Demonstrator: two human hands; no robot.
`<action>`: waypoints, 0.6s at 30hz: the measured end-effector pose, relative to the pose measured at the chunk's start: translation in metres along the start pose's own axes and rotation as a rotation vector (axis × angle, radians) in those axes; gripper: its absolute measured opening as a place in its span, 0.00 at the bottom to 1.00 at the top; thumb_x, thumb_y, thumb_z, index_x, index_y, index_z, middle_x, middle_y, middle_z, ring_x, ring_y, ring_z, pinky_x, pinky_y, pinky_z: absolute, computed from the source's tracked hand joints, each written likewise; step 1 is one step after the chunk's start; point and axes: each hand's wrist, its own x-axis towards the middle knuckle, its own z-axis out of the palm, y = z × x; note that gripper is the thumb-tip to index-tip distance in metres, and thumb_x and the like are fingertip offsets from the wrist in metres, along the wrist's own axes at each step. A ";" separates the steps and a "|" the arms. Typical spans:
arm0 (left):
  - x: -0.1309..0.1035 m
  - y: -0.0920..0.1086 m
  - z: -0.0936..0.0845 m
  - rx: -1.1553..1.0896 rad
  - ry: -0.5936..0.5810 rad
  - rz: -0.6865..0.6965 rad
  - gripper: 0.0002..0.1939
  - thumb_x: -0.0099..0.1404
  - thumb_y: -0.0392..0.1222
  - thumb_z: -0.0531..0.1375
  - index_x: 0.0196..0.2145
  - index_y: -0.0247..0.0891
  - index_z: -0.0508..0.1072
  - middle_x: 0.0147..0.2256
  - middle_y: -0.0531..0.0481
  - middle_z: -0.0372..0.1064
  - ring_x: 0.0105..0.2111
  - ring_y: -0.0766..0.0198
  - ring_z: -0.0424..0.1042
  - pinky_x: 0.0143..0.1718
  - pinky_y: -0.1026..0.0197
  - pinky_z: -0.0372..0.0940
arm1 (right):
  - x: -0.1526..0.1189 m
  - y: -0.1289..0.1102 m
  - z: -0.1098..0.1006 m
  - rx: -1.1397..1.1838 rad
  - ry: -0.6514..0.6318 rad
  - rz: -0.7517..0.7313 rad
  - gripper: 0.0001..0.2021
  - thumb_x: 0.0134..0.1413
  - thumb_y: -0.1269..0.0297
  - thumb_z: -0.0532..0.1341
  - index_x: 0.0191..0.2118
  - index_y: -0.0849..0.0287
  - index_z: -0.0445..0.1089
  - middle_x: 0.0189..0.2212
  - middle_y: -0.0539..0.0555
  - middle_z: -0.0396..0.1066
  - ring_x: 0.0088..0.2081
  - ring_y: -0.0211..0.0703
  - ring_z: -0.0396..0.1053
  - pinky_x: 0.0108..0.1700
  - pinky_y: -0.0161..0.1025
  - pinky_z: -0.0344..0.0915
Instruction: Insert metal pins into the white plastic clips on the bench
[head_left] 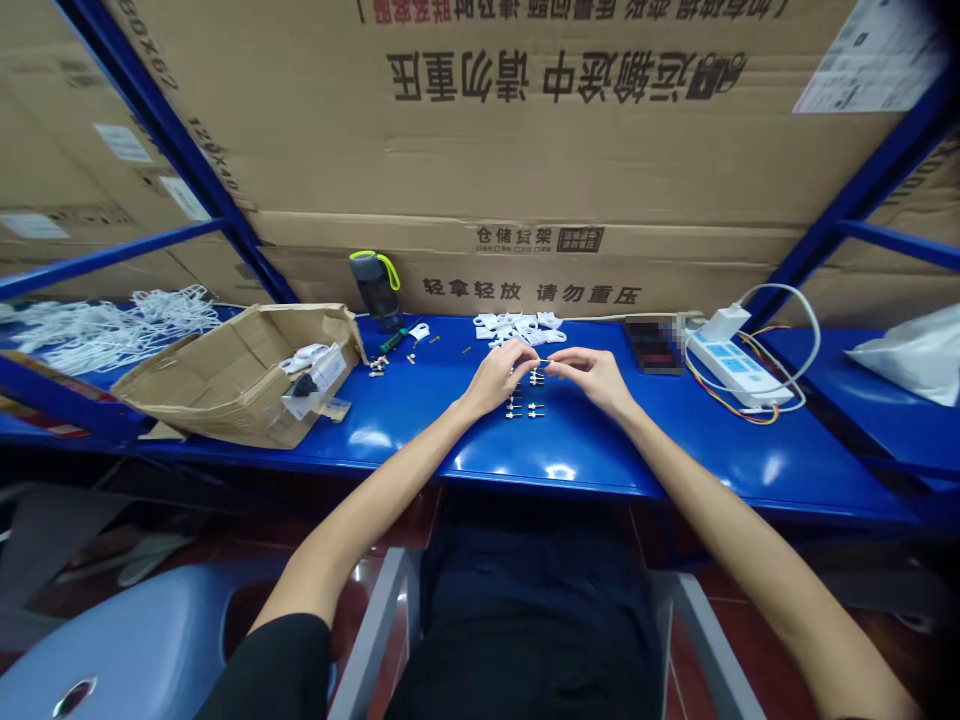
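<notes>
Both hands meet over the middle of the blue table, fingertips close together. My left hand (504, 375) and my right hand (592, 374) pinch a small thin metallic part (543, 361) between them. Just below and between the hands, several small pin-like parts (535, 410) lie in two columns on the table, some hidden by the left hand. Behind the hands is a pile of white plastic pieces (517, 326).
An open cardboard box (217, 385) stands at the left, with a dark bottle (377, 290), a green-handled tool (393, 341) and small loose parts (377, 367) beside it. At the right are a dark tray (654, 346) and a white power strip (736, 366) with cables.
</notes>
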 end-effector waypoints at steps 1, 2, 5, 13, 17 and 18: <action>0.000 0.000 0.000 -0.001 0.005 0.002 0.13 0.82 0.49 0.57 0.45 0.39 0.76 0.43 0.46 0.77 0.43 0.58 0.75 0.49 0.54 0.67 | 0.000 0.000 0.000 0.000 0.003 0.000 0.23 0.47 0.42 0.79 0.40 0.56 0.85 0.35 0.58 0.85 0.40 0.58 0.84 0.48 0.51 0.80; 0.000 0.000 0.000 -0.005 0.011 0.006 0.13 0.82 0.49 0.58 0.45 0.39 0.76 0.43 0.47 0.77 0.42 0.58 0.75 0.49 0.54 0.67 | 0.000 0.000 0.000 0.000 0.004 0.001 0.23 0.47 0.42 0.79 0.40 0.56 0.85 0.35 0.57 0.86 0.41 0.58 0.84 0.48 0.52 0.80; 0.001 0.001 0.000 -0.024 0.036 0.007 0.13 0.82 0.49 0.58 0.44 0.39 0.76 0.42 0.47 0.77 0.42 0.58 0.74 0.49 0.54 0.67 | 0.001 0.001 -0.001 0.010 0.003 0.001 0.23 0.47 0.43 0.79 0.42 0.56 0.86 0.37 0.58 0.86 0.41 0.58 0.84 0.49 0.52 0.80; 0.001 -0.001 -0.001 -0.015 0.037 -0.035 0.15 0.81 0.52 0.59 0.44 0.39 0.78 0.43 0.46 0.77 0.42 0.58 0.75 0.51 0.53 0.70 | 0.003 0.004 -0.002 0.012 0.023 -0.022 0.23 0.46 0.43 0.79 0.40 0.56 0.84 0.35 0.57 0.85 0.38 0.54 0.82 0.44 0.49 0.80; 0.000 -0.003 -0.001 -0.040 0.060 -0.039 0.15 0.79 0.53 0.61 0.43 0.40 0.81 0.43 0.47 0.76 0.40 0.59 0.74 0.49 0.54 0.70 | 0.003 0.004 -0.003 -0.022 0.043 -0.022 0.22 0.46 0.42 0.78 0.37 0.55 0.84 0.34 0.55 0.84 0.36 0.53 0.81 0.43 0.48 0.79; 0.000 -0.003 0.000 -0.044 0.072 -0.042 0.16 0.79 0.54 0.62 0.43 0.40 0.81 0.42 0.47 0.76 0.40 0.59 0.74 0.49 0.54 0.70 | 0.003 0.004 -0.004 -0.028 0.041 -0.022 0.22 0.47 0.42 0.78 0.38 0.55 0.84 0.34 0.55 0.84 0.36 0.53 0.81 0.44 0.48 0.79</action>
